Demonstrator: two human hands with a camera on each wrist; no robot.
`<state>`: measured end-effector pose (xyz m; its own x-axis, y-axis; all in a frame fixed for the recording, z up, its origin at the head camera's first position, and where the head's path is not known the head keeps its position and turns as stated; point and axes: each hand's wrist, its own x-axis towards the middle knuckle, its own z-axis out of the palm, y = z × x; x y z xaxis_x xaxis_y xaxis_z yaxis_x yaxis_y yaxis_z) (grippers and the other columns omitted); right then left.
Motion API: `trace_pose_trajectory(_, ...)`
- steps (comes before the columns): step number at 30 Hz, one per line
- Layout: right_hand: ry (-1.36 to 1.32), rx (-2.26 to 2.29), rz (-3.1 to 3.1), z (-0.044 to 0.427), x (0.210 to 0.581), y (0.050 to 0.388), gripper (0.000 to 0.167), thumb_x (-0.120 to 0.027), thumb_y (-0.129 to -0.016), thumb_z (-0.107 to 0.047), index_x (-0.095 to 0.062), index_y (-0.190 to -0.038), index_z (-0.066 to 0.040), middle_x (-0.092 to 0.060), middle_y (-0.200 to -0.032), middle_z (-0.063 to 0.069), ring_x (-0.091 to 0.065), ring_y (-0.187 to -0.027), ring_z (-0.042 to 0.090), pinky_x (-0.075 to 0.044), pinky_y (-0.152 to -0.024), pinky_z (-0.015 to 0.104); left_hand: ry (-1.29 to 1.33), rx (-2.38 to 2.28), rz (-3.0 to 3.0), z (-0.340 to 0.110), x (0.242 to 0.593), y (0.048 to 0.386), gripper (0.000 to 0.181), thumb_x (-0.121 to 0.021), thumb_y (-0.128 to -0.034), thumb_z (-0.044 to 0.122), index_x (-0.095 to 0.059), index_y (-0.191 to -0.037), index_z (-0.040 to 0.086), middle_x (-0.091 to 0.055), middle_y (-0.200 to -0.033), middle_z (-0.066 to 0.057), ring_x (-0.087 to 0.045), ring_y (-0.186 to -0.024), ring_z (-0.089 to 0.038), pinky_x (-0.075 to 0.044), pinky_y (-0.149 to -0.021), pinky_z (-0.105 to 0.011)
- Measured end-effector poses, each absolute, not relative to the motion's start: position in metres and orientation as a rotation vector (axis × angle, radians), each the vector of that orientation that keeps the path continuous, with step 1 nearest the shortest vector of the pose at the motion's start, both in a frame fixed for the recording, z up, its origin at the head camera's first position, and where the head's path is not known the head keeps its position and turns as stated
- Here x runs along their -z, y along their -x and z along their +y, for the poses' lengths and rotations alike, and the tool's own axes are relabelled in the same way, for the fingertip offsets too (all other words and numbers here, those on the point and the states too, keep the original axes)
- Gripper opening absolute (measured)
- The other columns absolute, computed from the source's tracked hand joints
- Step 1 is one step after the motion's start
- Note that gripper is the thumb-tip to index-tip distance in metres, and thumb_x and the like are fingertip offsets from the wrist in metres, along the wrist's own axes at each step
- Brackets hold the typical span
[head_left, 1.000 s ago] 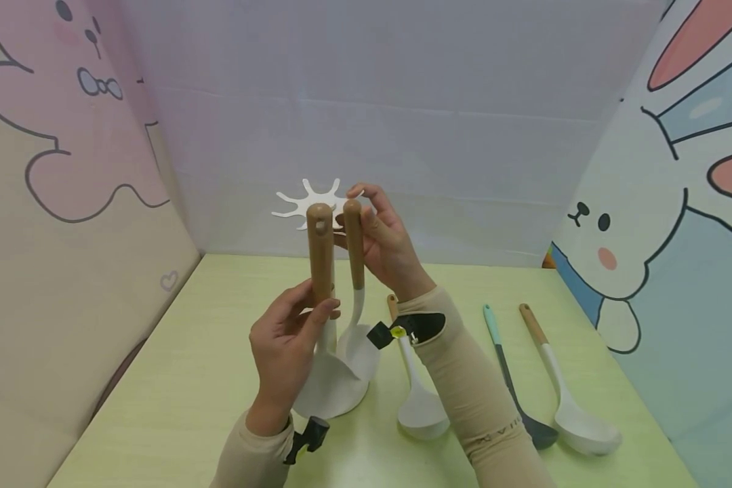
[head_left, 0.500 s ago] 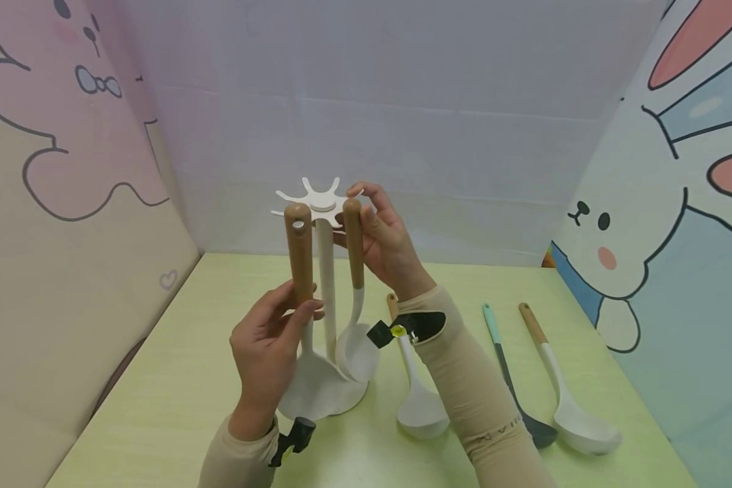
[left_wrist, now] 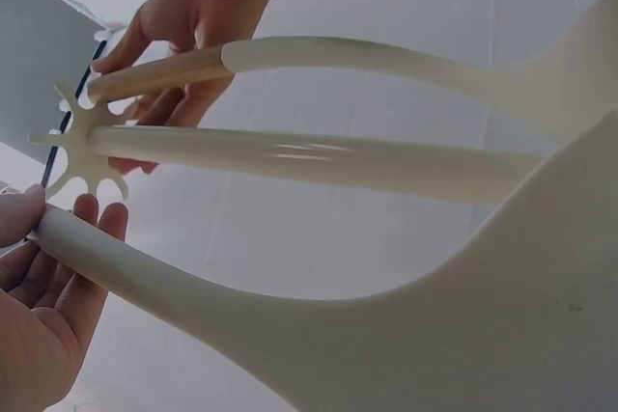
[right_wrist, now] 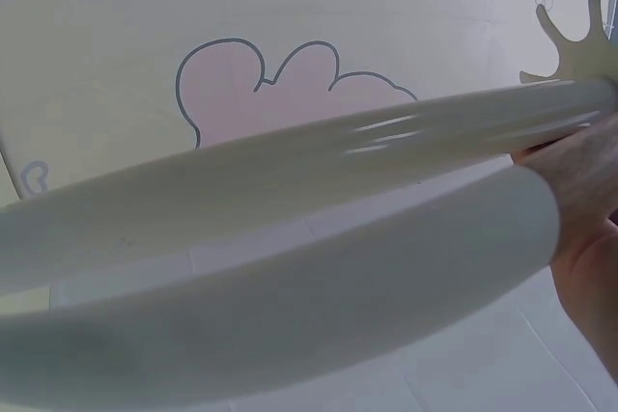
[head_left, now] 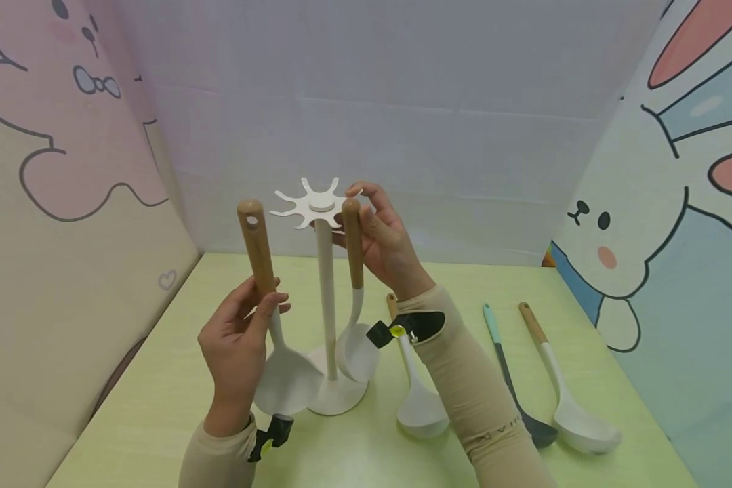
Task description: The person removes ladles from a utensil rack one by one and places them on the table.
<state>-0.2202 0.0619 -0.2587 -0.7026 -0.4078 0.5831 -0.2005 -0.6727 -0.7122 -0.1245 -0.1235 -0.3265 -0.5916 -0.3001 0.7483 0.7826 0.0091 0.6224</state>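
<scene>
In the head view, my left hand [head_left: 238, 342] pinches a wide white spatula [head_left: 288, 383] low on its wooden handle, holding it upright left of the utensil stand [head_left: 326, 298]. The stand is white, with a post, a round base and a ring of hooks on top. My right hand [head_left: 387, 247] is at the hooks, its thumb and fingers at the top of the wooden handle of a white ladle [head_left: 355, 356], which hangs vertically beside the post. In the left wrist view, the spatula's neck [left_wrist: 241, 311] stands apart from the post [left_wrist: 319, 156]. Whether the ladle's hole is on a hook is hidden.
On the pale green table [head_left: 177, 352] lie a white ladle [head_left: 423, 410] partly under my right forearm, a dark ladle with a mint handle [head_left: 537, 430] and another white ladle with a wooden handle [head_left: 585, 427]. Printed side walls and a plain back sheet enclose the table.
My left hand has moved left with the spatula, from in front of the post to beside it, uncovering the post and hooks. The right hand and its ladle stay in place.
</scene>
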Motion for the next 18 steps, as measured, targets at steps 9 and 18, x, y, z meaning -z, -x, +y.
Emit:
trace_pose_trajectory(9, 1.163, 2.511, 1.228, 0.061, 0.259, 0.223, 0.044, -0.074, -0.084, -0.044, -0.051, -0.112, -0.018, -0.059, -0.088, 0.005, -0.064, -0.092, 0.018, -0.052, -0.089, 0.037, 0.42, 1.701, -1.472, -0.14, 0.334, 0.135, 0.031, -0.069, -0.0871, -0.01, -0.065, -0.117, -0.015, -0.075, -0.1, -0.007, -0.072, -0.079, -0.011, -0.059, -0.07, -0.027)
trace_pose_trajectory(18, 1.16, 2.521, 1.226, 0.061, 0.26, 0.223, 0.044, -0.075, -0.083, -0.043, -0.052, -0.111, -0.019, -0.058, -0.088, 0.005, -0.06, -0.088, 0.016, -0.053, -0.087, 0.035, 0.361, 1.739, -1.519, -0.149, 0.346, 0.146, 0.029, -0.066, -0.0885, -0.012, -0.063, -0.117, -0.017, -0.074, -0.1, -0.001, -0.071, -0.079, -0.008, -0.058, -0.07, -0.022)
